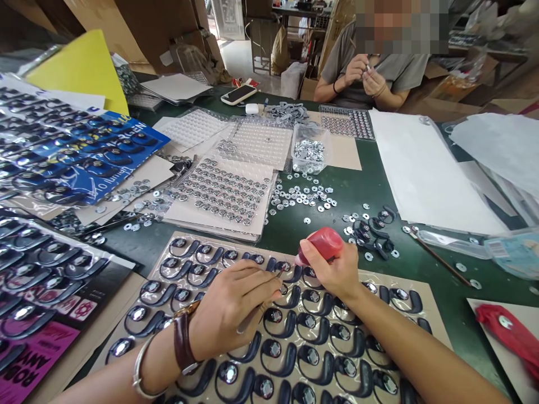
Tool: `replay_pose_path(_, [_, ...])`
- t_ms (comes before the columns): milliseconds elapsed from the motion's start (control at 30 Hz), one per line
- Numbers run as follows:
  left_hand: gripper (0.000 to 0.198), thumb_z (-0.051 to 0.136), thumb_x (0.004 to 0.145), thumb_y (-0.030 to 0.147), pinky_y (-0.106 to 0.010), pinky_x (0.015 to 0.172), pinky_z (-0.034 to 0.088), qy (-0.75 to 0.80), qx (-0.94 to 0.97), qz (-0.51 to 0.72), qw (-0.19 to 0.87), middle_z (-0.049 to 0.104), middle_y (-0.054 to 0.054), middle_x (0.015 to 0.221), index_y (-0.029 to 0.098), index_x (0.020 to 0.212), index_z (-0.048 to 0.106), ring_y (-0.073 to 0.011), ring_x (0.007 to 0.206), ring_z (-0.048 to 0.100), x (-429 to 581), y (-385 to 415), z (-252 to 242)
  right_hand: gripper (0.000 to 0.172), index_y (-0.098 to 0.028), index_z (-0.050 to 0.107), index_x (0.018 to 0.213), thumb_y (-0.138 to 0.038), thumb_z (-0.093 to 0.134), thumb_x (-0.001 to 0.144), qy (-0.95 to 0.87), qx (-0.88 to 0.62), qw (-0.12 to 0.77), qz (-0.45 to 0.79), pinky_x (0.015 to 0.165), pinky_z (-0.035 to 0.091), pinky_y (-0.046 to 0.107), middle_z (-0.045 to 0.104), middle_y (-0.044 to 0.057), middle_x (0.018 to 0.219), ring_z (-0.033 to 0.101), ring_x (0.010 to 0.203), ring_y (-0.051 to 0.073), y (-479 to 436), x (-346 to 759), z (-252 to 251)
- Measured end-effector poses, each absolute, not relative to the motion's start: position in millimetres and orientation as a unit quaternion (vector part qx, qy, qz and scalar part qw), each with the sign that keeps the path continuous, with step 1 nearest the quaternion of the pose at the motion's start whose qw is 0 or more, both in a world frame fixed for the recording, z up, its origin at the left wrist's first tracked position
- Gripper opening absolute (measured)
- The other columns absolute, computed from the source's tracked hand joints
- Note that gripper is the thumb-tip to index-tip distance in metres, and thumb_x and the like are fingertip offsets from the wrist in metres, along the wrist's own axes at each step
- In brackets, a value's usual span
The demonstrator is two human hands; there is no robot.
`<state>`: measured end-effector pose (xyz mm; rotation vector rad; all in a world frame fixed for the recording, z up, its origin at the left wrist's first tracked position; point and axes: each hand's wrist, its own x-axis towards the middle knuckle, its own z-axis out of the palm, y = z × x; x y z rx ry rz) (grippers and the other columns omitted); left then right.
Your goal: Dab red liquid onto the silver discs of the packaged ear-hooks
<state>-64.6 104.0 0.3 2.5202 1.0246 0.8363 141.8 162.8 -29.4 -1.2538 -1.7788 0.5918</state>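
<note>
My right hand (339, 272) is wrapped round a small red squeeze bottle (328, 242), tilted with its nozzle down toward one of the dark hook-shaped pieces. My left hand (236, 300) is closed in a pinch. A thin pointed tool (281, 271) juts from its fingertips close to the bottle's nozzle; whether it is a pair of tweezers I cannot tell. Below both hands lies a cardboard sheet (425, 303) under clear plastic, carrying rows of black curved pieces, each with a round shiny disc (310, 320). My left hand and forearm cover some of them.
Loose metal washers (301, 196) and a pile of black pieces (374, 231) lie beyond the sheet. Further back are trays of round metal parts (227, 191) and a clear tub (311, 148). Loaded sheets (54, 269) stand left. Opposite, a person (370, 78) handles something small.
</note>
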Motion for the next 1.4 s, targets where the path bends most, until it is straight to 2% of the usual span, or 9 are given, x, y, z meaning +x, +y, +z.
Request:
replay_pose_path(167, [0.026,0.052,0.085,0.007,-0.035,0.079,0.053,0.365,0.856,0.316,0.186,0.071,-0.007,0.097,0.015,0.108,0.061,-0.0169,0.085,0.066,-67,107,-4,0.025,-0.019,0.064,0.068,-0.038,0.06,0.083,-0.711,-0.499,0.418,0.267,0.051,0.046,0.023,0.067,-0.003,0.052,0.057,0.045,0.011,161,142,-29])
replay_pose_path(433, [0.02,0.051,0.09,0.015,-0.029,0.076,0.054,0.432,0.794,0.34,0.26,0.071,-0.006,0.093,0.018,0.101,0.066,-0.0155,0.084,0.067,-71,114,-7,0.026,-0.019,0.064,0.072,-0.043,0.059,0.083,-0.712,-0.489,0.398,0.309,0.059,0.051,0.027,0.068,-0.001,0.058,0.061,0.052,0.013,159,141,-36])
replay_pose_path(567, [0.018,0.052,0.09,0.017,-0.028,0.077,0.054,0.445,0.788,0.341,0.255,0.072,-0.003,0.091,0.02,0.099,0.067,-0.0147,0.084,0.067,-71,114,-7,0.024,-0.02,0.063,0.079,-0.043,0.062,0.08,-0.71,-0.485,0.399,0.318,0.058,0.051,0.026,0.068,-0.002,0.059,0.061,0.053,0.013,158,141,-40])
replay_pose_path(700, [0.018,0.051,0.09,0.017,-0.028,0.077,0.054,0.445,0.794,0.338,0.24,0.071,-0.003,0.092,0.019,0.099,0.067,-0.0143,0.084,0.066,-71,113,-8,0.025,-0.02,0.063,0.073,-0.045,0.064,0.078,-0.719,-0.499,0.365,0.317,0.06,0.051,0.026,0.067,-0.002,0.06,0.062,0.055,0.012,162,137,-26])
replay_pose_path(800, [0.018,0.05,0.091,0.016,-0.029,0.075,0.054,0.435,0.806,0.339,0.214,0.071,-0.005,0.092,0.018,0.1,0.066,-0.0143,0.083,0.066,-71,110,-6,0.028,-0.02,0.061,0.071,-0.046,0.059,0.082,-0.703,-0.482,0.328,0.407,0.054,0.05,0.025,0.068,-0.002,0.061,0.061,0.05,0.011,166,141,-5])
replay_pose_path(900, [0.018,0.051,0.089,0.012,-0.031,0.076,0.054,0.402,0.83,0.345,0.173,0.071,-0.006,0.094,0.015,0.101,0.064,-0.0146,0.083,0.067,-67,104,-1,0.028,-0.018,0.062,0.075,-0.044,0.057,0.084,-0.662,-0.478,0.343,0.465,0.051,0.051,0.024,0.07,0.002,0.066,0.061,0.05,0.011,167,158,8])
replay_pose_path(1067, [0.02,0.052,0.089,0.011,-0.034,0.079,0.055,0.304,0.9,0.302,0.079,0.071,-0.007,0.098,0.01,0.107,0.061,-0.0166,0.087,0.067,-42,101,3,0.022,-0.018,0.065,0.068,-0.038,0.067,0.077,-0.681,-0.509,0.425,0.31,0.052,0.049,0.025,0.066,-0.001,0.058,0.06,0.05,0.012,159,188,-8])
replay_pose_path(1167, [0.019,0.051,0.091,0.013,-0.034,0.078,0.055,0.271,0.919,0.283,0.036,0.07,-0.008,0.098,0.007,0.106,0.06,-0.0176,0.087,0.067,-26,106,1,0.018,-0.018,0.064,0.069,-0.034,0.066,0.077,-0.694,-0.504,0.452,0.246,0.055,0.049,0.025,0.068,0.0,0.063,0.061,0.053,0.013,157,194,-22])
replay_pose_path(1400, [0.025,0.038,0.094,0.011,-0.034,0.074,0.057,0.251,0.933,0.258,0.019,0.071,-0.009,0.093,0.006,0.1,0.062,-0.0182,0.083,0.067,-14,110,-1,0.015,-0.02,0.063,0.074,-0.034,0.063,0.08,-0.693,-0.497,0.449,0.267,0.051,0.049,0.022,0.068,-0.002,0.061,0.062,0.05,0.012,158,191,-30])
